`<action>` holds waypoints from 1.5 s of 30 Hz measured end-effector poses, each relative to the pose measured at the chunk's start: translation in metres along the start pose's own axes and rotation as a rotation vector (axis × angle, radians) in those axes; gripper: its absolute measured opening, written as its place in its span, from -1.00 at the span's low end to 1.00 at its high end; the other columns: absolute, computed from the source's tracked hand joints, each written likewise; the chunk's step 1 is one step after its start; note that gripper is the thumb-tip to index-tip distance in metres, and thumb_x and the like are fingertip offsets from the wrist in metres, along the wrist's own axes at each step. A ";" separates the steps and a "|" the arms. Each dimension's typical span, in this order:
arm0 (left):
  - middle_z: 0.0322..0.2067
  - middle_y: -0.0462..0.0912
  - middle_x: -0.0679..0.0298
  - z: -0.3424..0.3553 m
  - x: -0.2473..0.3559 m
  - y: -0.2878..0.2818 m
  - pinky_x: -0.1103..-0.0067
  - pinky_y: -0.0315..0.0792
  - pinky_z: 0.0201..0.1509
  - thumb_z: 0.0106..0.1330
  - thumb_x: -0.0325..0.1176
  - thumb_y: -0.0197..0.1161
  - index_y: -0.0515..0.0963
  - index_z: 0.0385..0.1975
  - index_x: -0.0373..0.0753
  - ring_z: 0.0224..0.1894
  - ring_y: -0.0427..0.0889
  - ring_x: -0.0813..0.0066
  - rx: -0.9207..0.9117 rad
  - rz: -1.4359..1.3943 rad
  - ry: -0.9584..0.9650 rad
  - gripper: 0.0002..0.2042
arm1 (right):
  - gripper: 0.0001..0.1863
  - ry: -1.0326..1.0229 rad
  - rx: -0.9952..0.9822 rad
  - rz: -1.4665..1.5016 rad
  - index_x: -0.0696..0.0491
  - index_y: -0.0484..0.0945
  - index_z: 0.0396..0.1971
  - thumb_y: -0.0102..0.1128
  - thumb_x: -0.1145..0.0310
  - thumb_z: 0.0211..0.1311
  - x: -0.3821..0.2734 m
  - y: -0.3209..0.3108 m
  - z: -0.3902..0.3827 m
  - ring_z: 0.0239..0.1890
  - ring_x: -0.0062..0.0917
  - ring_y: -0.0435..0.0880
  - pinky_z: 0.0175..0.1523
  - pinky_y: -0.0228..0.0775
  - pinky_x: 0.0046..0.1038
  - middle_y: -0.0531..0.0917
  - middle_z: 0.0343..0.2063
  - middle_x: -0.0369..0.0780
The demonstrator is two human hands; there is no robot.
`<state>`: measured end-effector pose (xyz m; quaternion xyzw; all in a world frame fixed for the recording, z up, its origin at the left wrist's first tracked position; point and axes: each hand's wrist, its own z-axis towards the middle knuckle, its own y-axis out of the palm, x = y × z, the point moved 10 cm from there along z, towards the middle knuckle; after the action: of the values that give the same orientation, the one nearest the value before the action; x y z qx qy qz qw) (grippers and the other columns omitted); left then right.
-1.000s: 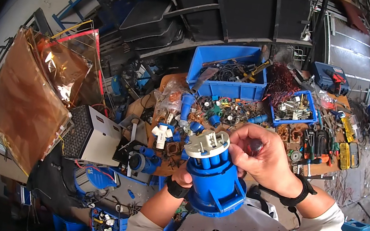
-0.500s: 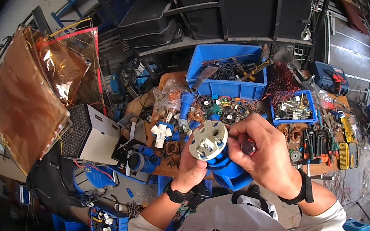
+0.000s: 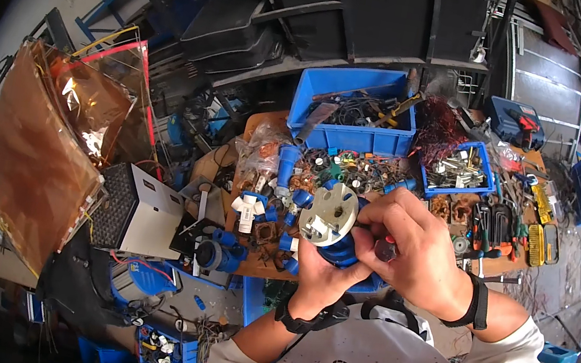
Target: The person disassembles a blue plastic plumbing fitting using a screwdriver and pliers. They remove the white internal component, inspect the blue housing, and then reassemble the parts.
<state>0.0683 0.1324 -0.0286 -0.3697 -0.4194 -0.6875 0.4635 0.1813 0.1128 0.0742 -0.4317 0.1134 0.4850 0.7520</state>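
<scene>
A blue industrial plug with a round off-white face (image 3: pixel 323 226) is gripped by my left hand (image 3: pixel 323 284), its holed face turned up and toward the far left. Thumb and palm wrap the blue body from below; most of that body is hidden behind the hands. Close on its right, my right hand (image 3: pixel 414 254) is closed round a screwdriver with a dark red and black handle (image 3: pixel 385 251). Where the screwdriver's tip lies I cannot see. On the table just left of the plug stands a white three-way fitting (image 3: pixel 248 210), with small blue connector parts around it.
Beyond my hands, a blue crate (image 3: pixel 352 139) holds cables and tools. A smaller blue tray (image 3: pixel 458 186) of metal parts sits right of it. Pliers and other hand tools (image 3: pixel 496 229) cover the table's right side; loose parts litter its middle. A white box (image 3: pixel 156 216) stands left.
My left hand has shifted right, further round the plug, and the plug's face has turned. The right hand stays beside it, still closed on the screwdriver. The view has moved slightly.
</scene>
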 end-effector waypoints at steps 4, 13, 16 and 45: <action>0.03 0.52 0.19 -0.001 -0.002 -0.002 0.47 0.43 0.17 -0.04 -0.32 0.62 0.30 0.15 -0.33 0.03 0.55 0.44 -0.015 -0.007 -0.025 -0.24 | -0.74 -0.020 0.003 -0.012 0.07 0.52 -0.26 0.36 0.50 0.02 -0.003 -0.005 -0.001 -0.48 -0.26 0.62 -0.44 0.49 -0.30 0.50 -0.41 -0.20; 0.03 0.52 0.20 0.007 -0.006 0.005 0.48 0.45 0.17 0.00 -0.34 0.59 0.29 0.18 -0.34 0.03 0.56 0.45 -0.117 -0.092 -0.236 -0.25 | -0.77 0.046 0.032 0.113 0.11 0.56 -0.27 0.40 0.47 0.08 0.016 -0.015 0.002 -0.47 -0.40 0.64 -0.42 0.50 -0.43 0.55 -0.44 -0.22; 0.03 0.52 0.16 0.009 -0.012 0.002 0.46 0.48 0.16 0.02 -0.34 0.58 0.26 0.19 -0.34 0.03 0.58 0.44 -0.104 -0.084 -0.307 -0.24 | -0.81 0.203 0.054 0.255 0.13 0.57 -0.27 0.38 0.45 0.15 0.045 -0.020 -0.002 -0.46 -0.61 0.60 -0.39 0.46 -0.55 0.58 -0.43 -0.27; 0.02 0.53 0.20 -0.097 -0.204 -0.132 0.40 0.45 0.13 0.03 -0.48 0.48 0.24 0.25 -0.25 0.00 0.56 0.37 0.435 0.347 -1.045 -0.25 | -0.75 1.690 0.901 1.084 -0.06 0.50 -0.11 0.19 0.13 0.36 0.453 0.168 -0.465 -0.36 -0.65 0.57 -0.24 0.41 -0.57 0.65 -0.29 -0.31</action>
<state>-0.0075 0.1386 -0.2783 -0.6189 -0.6568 -0.2268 0.3662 0.3857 0.0721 -0.5632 -0.2034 0.9328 0.2131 0.2077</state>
